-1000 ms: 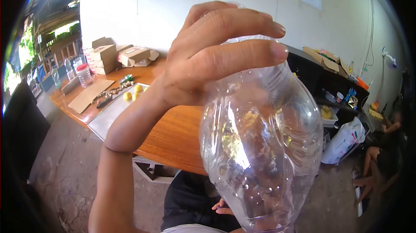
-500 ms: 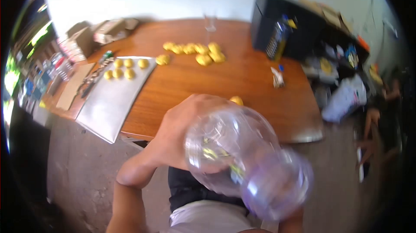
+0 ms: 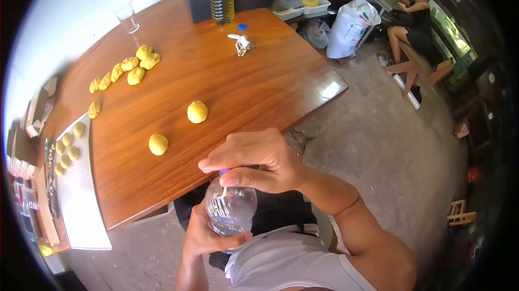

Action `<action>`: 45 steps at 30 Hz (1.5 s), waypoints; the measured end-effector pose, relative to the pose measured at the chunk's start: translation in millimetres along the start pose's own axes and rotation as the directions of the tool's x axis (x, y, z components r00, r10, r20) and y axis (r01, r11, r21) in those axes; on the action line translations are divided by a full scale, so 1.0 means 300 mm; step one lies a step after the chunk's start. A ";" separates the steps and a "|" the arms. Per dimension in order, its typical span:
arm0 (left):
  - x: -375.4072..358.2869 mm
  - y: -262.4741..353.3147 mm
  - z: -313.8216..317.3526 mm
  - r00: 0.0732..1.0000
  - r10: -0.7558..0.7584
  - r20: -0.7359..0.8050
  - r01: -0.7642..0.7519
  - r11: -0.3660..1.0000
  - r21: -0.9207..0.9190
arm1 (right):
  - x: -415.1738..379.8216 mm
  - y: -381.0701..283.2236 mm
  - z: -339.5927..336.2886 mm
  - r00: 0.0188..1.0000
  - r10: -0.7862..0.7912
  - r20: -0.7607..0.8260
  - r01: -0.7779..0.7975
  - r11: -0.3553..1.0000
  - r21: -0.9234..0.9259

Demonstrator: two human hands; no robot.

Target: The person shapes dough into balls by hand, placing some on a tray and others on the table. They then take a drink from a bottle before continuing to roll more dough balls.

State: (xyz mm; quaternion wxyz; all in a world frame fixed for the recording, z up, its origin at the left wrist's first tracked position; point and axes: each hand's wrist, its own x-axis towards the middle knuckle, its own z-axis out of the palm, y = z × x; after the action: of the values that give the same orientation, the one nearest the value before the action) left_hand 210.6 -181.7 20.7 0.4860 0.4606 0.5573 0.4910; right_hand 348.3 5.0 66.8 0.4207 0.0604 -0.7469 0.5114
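A clear plastic bottle [image 3: 231,212] is upright close to my body, at the front edge of the wooden table. Wrapped round its lower body is my left hand [image 3: 208,237]. Above it, the thumb and fingers of my right hand [image 3: 259,164] close on the small purple cap [image 3: 223,172] at the bottle's top. Two yellow dough balls, one nearer [image 3: 158,144] and one farther [image 3: 197,112], lie on the table [image 3: 178,80] beyond my hands. Several more yellow pieces [image 3: 130,64] form a group farther back.
A metal tray [image 3: 81,199] with several small balls is at the left, beside cardboard boxes [image 3: 37,111]. An oil bottle [image 3: 222,4], a blue cap [image 3: 241,27] and a glass [image 3: 128,19] stand at the back. A white sack [image 3: 348,28] and a seated person [image 3: 419,20] are at the right.
The view has swung toward the right. The clear bottle, earlier tilted and blurred with its wide end toward the camera, is now upright, and my right hand is on its cap.
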 end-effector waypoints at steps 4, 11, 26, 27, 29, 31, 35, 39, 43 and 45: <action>-0.006 -0.080 0.006 0.994 -0.059 0.087 0.074 0.981 -0.179 | -0.054 0.030 0.015 0.998 0.030 0.050 -0.025 0.995 -0.097; -0.036 -0.321 0.021 0.981 -0.087 0.171 0.161 0.860 -0.485 | -0.132 0.080 0.107 0.996 0.085 -0.030 -0.087 0.994 -0.059; -0.037 -0.183 0.067 0.939 -0.028 -0.342 -0.014 0.993 -0.120 | -0.147 0.072 0.076 0.990 0.138 0.038 -0.128 0.971 -0.201; -0.046 -0.190 0.042 0.941 -0.027 -0.336 -0.015 0.993 -0.120 | -0.146 0.066 0.049 0.988 0.109 0.111 -0.092 0.985 -0.147; -0.065 -0.198 -0.021 0.990 -0.137 -0.007 0.130 0.950 -0.283 | -0.121 0.028 -0.041 0.960 0.192 0.202 -0.178 0.980 -0.087; -0.059 -0.205 -0.053 0.987 -0.134 0.091 0.155 0.946 -0.285 | -0.115 0.014 -0.111 0.831 0.340 0.441 -0.355 0.933 -0.050; -0.047 -0.193 -0.053 0.930 -0.211 0.299 0.279 0.939 -0.202 | -0.105 -0.014 -0.167 0.707 0.449 0.545 -0.438 0.885 -0.161; -0.033 -0.191 -0.020 0.980 -0.151 0.130 0.137 0.984 0.115 | -0.128 0.007 -0.149 0.735 0.524 0.430 -0.456 0.852 -0.258; -0.027 -0.086 0.067 0.981 -0.013 -0.191 0.100 0.885 0.455 | -0.148 0.035 -0.131 0.786 0.549 0.283 -0.485 0.832 -0.268; -0.036 -0.064 0.065 0.976 0.006 -0.217 0.103 0.867 0.488 | -0.145 0.040 -0.126 0.801 0.534 0.272 -0.476 0.843 -0.251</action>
State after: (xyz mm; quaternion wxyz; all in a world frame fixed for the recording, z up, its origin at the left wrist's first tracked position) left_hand 230.3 -192.3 1.9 0.3016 0.5010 0.7246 0.3648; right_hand 391.4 26.7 32.9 0.1405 -0.0922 -0.8364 0.5217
